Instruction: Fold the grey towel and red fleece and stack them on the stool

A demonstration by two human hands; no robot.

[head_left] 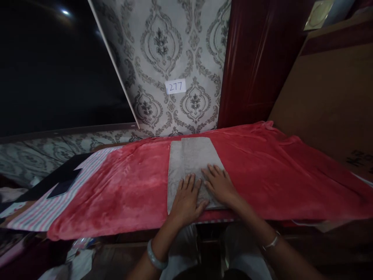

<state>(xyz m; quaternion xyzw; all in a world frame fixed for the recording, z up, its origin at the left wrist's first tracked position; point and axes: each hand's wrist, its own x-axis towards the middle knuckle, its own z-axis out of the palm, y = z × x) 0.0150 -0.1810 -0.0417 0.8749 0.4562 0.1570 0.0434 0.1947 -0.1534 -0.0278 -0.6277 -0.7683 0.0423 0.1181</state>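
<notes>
Grey, soft-looking fabric lies before us as a folded, roughly rectangular cloth (196,155), set flat on the middle of a wide, crimson plush blanket (136,186), with a fold edge running lengthwise near its left side. We see both hands on its nearer half, palms down, and neither grips anything: the left hand (185,202) rests with its fingers slightly spread and pointing away from us, while the right hand (221,186) lies just beside it, fingers spread and angled inward, a narrow gap between the two. On the left wrist we notice a pale, smooth, rounded bangle (153,258), and on the right a thin, silvery bracelet (271,244). To our left, a pink, white and blue striped fabric (93,167) shows from under the blanket, bearing a dark, flat, rectangular object (64,187). Ahead of us, a small white paper label reading 277 (175,86) is fixed to a grey, ornately patterned wall (163,39), between a large black screen (58,70) and a glossy, dark red panel (247,58); a big brown cardboard box (332,97) stands at our right
</notes>
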